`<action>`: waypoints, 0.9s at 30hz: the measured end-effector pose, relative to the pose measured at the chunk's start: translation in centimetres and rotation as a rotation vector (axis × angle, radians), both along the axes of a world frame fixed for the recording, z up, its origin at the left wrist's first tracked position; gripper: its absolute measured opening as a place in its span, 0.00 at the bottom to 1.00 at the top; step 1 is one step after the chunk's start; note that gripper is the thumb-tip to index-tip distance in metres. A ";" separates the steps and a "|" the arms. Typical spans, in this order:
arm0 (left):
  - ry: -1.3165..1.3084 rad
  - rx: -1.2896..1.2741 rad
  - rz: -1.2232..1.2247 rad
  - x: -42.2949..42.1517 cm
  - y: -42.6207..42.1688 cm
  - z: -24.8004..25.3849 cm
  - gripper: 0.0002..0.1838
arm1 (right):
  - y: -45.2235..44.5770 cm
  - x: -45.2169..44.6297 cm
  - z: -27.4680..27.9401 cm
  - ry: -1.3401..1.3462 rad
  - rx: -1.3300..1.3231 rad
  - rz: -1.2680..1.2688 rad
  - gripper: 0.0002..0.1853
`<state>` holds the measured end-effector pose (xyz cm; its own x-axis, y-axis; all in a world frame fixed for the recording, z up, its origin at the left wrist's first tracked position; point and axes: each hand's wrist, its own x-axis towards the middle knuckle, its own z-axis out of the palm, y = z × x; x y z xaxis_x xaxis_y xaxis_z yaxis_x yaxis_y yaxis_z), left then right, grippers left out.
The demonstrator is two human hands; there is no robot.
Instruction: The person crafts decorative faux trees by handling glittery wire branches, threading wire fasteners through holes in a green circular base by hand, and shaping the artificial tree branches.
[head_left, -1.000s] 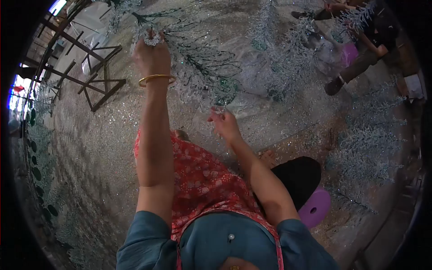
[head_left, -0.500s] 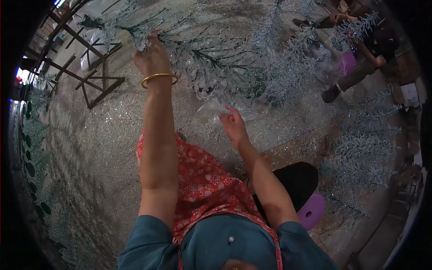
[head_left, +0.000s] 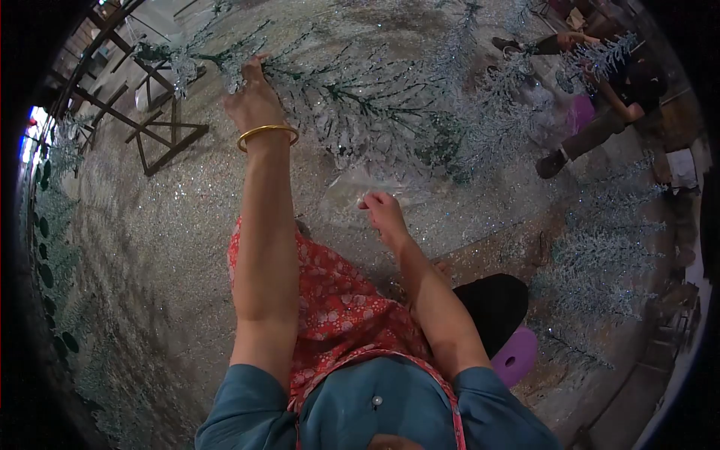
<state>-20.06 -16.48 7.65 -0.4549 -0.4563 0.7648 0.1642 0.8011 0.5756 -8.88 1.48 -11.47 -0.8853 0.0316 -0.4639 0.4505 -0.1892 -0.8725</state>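
The left hand (head_left: 253, 101) meets a frosted artificial tree (head_left: 337, 91) lying on the glittery floor (head_left: 187, 210), green-stemmed, white-crusted, its twigs spreading; whether those fingers grip, I cannot tell. The right hand's (head_left: 385, 214) fingers curl, contents unclear.

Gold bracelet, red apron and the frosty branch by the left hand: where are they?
Gold bracelet (head_left: 268, 128), head view: on its upper edge.
Red apron (head_left: 337, 307), head view: flowery lap part.
Frosty branch (head_left: 331, 89), head view: its dark green stem.
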 end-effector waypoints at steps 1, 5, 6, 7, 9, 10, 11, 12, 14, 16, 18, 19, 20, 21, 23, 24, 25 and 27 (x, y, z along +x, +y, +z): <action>0.000 0.000 -0.002 0.9 0.9 1.8 0.12 | 0.6 0.4 -0.4 -0.023 -0.129 -0.002 0.12; -0.222 0.905 -0.101 2.4 2.4 4.3 0.19 | -0.1 -0.1 3.8 -0.015 -0.332 -0.046 0.13; -0.196 0.870 -0.106 2.3 2.2 3.9 0.21 | -0.5 -0.7 4.0 -0.012 -0.334 -0.052 0.13; -0.195 0.868 -0.112 2.1 1.8 3.5 0.21 | -1.0 -1.4 4.2 0.019 -0.447 -0.061 0.12; -0.263 0.814 -0.148 2.0 1.4 3.5 0.25 | -1.0 -2.3 4.1 0.054 -0.561 -0.071 0.12; -0.262 0.813 -0.149 2.1 1.6 3.8 0.25 | -0.9 -2.6 3.4 -0.002 -0.543 -0.060 0.11; -0.301 0.961 -0.137 2.3 1.9 4.3 0.26 | -0.8 -2.8 2.9 -0.058 -0.524 -0.048 0.11; -0.339 1.109 -0.122 2.5 2.1 4.7 0.28 | -0.4 -2.5 2.5 -0.059 -0.525 -0.046 0.11; -0.302 1.093 -0.105 1.6 1.0 3.3 0.26 | 0.9 -0.9 1.6 0.100 -0.549 0.125 0.11; -0.262 1.078 -0.088 1.5 0.7 3.1 0.25 | 1.6 0.7 -3.1 0.170 -0.170 0.254 0.13; -0.284 1.118 -0.059 2.2 1.3 4.2 0.25 | 1.6 1.6 -4.0 0.237 0.210 0.373 0.15; -0.282 1.119 -0.058 2.5 1.5 4.6 0.25 | 1.2 2.0 -2.3 0.166 0.104 0.232 0.17; -0.318 1.159 -0.075 2.8 1.6 4.9 0.25 | 0.7 2.4 -0.5 0.092 -0.003 0.092 0.18; -0.356 1.197 -0.092 3.0 1.6 5.1 0.26 | 0.1 2.2 1.3 0.088 -0.005 0.095 0.18; -0.316 1.134 -0.108 2.5 1.4 4.3 0.25 | -1.0 0.5 4.5 0.235 -0.184 -0.029 0.13; -0.274 1.077 -0.125 2.1 1.2 3.7 0.25 | -1.3 -0.2 5.3 0.238 -0.183 -0.036 0.13; -0.272 1.077 -0.132 1.4 0.6 2.5 0.25 | -1.5 -0.9 5.9 0.312 -0.088 0.092 0.12; -0.269 0.816 -0.230 1.1 -0.3 1.3 0.25 | -1.6 -1.2 6.2 0.382 0.007 0.223 0.11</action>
<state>-18.95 -16.80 8.97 -0.7199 -0.6875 0.0953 0.0477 0.0879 0.9950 -10.04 -0.14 -5.29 -0.9787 -0.1777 -0.1028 0.1249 -0.1175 -0.9852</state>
